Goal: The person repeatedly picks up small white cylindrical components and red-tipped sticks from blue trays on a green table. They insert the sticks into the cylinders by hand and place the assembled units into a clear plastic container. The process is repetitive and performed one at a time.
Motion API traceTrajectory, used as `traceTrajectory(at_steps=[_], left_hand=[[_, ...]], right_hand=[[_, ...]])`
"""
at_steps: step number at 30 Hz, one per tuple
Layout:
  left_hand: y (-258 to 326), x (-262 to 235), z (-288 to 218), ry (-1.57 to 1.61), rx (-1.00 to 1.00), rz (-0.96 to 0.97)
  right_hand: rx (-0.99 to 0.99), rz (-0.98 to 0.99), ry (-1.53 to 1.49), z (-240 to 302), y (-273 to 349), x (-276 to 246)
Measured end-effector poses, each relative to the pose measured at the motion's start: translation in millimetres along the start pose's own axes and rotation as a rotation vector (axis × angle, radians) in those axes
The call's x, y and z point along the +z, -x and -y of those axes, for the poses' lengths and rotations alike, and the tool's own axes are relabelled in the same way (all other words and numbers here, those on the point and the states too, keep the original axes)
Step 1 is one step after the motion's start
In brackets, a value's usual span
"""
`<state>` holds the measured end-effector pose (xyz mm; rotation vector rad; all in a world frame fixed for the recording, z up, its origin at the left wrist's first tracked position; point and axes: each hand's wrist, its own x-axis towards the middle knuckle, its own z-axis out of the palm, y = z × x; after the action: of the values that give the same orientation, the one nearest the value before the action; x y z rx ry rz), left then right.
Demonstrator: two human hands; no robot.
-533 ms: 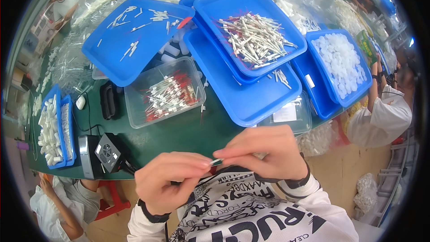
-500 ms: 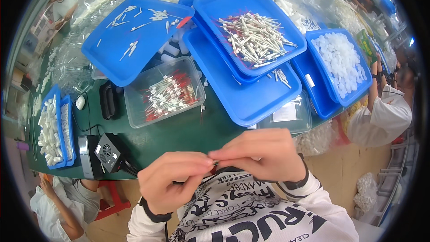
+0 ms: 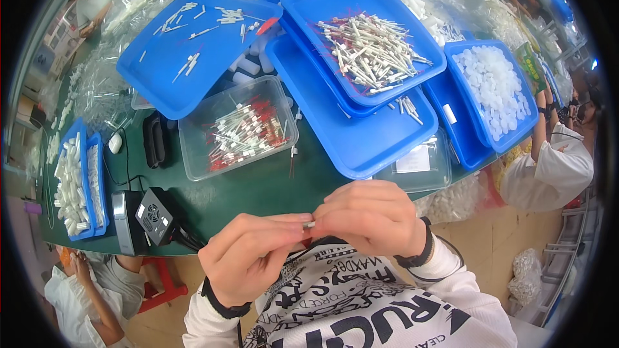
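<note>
Your left hand (image 3: 248, 261) and right hand (image 3: 374, 216) pinch one small metal-tipped part (image 3: 309, 224) between touching fingertips, the clear bin (image 3: 193, 161) well beyond the grip.

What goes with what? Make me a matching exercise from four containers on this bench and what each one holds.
Containers:
1. clear tub
2. top blue tray in the middle
3. blue tray far right
4. blue tray upper left

Contents:
A. white round caps
B. a thick heap of white sticks
C. only a few scattered white bits
D. sticks with red ends

Pairs: 1-D, 2-B, 3-A, 4-C
</note>
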<state>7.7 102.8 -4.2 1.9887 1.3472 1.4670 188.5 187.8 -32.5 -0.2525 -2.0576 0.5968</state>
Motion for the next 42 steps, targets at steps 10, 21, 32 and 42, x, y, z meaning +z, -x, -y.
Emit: traceTrajectory(at_steps=[10, 21, 32, 42], left_hand=[[3.9, -5.5, 10.2, -0.261, 0.294, 0.236], [-37.5, -29.5, 99.0, -0.533, -0.286, 0.092], [-38.8, -30.1, 132.2, -0.543, -0.412, 0.187], [-46.0, -22.2, 110.6, -0.524, -0.261, -0.114]], right_hand=[[0.129, 0.242, -0.077, -4.4, -1.0, -7.3], [0.550, -0.047, 0.486, -156.3, -109.2, -118.6], [0.818, 0.215, 0.502, -97.3, -65.5, -157.5], [0.869, 0.334, 1.033, -109.9, 29.9, -111.5]])
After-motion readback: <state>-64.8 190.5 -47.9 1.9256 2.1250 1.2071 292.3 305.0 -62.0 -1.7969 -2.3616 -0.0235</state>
